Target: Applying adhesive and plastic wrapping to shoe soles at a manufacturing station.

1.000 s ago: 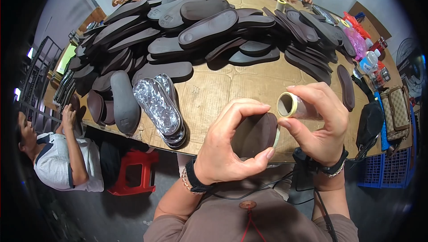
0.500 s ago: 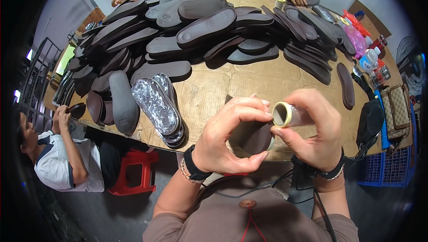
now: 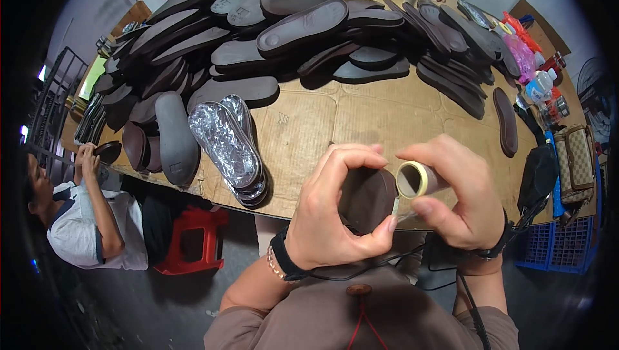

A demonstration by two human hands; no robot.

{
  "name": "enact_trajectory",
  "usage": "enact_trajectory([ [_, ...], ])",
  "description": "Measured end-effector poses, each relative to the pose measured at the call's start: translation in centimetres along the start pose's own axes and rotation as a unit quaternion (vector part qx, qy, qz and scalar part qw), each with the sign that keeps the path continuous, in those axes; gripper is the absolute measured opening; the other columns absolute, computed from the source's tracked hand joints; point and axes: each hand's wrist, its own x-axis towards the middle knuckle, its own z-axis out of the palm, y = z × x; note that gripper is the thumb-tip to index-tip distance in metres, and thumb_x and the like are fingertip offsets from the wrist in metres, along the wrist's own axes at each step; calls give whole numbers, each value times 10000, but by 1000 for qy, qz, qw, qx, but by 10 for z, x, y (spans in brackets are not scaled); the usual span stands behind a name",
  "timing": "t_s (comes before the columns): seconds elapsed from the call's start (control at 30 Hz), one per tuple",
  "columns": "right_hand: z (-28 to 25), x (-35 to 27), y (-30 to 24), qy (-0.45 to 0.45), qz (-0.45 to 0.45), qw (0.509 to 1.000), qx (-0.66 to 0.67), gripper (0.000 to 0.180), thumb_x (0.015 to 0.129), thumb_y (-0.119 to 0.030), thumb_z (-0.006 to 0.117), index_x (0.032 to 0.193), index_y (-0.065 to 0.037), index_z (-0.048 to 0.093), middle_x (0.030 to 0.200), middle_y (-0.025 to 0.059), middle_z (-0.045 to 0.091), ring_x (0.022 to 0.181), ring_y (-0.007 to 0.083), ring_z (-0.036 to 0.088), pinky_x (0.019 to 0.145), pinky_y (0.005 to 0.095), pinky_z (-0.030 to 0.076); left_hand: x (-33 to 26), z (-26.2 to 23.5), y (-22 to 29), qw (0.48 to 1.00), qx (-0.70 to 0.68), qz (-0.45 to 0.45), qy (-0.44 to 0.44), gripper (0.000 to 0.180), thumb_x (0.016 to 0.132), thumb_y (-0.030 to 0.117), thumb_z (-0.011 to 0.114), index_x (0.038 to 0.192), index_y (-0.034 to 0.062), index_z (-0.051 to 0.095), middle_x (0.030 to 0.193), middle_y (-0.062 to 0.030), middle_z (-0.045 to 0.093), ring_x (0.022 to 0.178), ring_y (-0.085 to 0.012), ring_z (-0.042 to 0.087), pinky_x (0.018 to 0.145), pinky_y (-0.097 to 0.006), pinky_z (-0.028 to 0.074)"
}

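My left hand (image 3: 317, 218) is curled around a dark brown shoe sole (image 3: 369, 200), gripping it by its edges with one end facing me. In my right hand (image 3: 469, 198) is a roll of clear film (image 3: 436, 181) on a pale yellow-rimmed core, its hollow end turned toward the sole. A clear strip seems to run from the roll to the sole's edge by my left thumb. Left of my hands, a few soles wrapped in shiny clear film (image 3: 222, 147) lie stacked at the table's near edge.
A large heap of dark soles (image 3: 300, 27) covers the far side of the cardboard-topped table (image 3: 309, 124). At the right are a single sole (image 3: 505, 121), a plastic bottle (image 3: 539, 85) and a checked bag (image 3: 574, 160). Co-workers sit around; one (image 3: 97, 221) is at left near a red stool (image 3: 193, 240).
My right hand has drawn the roll slightly right and down, away from the sole. My left hand has shifted a little, showing more of the sole's face. The view has tilted slightly.
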Motion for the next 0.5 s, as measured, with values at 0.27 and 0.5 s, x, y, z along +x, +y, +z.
enact_trajectory([
  [0.27,17,2,3,192,-32,980,-34,480,701,-103,935,1118,12,726,976,132,674,795,215,709,665,298,608,-6,-11,-2,998,52,18,-30,579,676,142,854,1188,1,624,1165,-185,655,1186,-375,651,996,-421,522],
  [0.5,24,5,9,178,-17,984,-15,462,702,-82,925,1109,13,726,977,137,674,800,227,704,671,316,604,-6,-13,1,997,58,-2,-53,615,706,194,824,1237,-37,617,1241,-169,638,1259,-331,616,1110,-443,455],
])
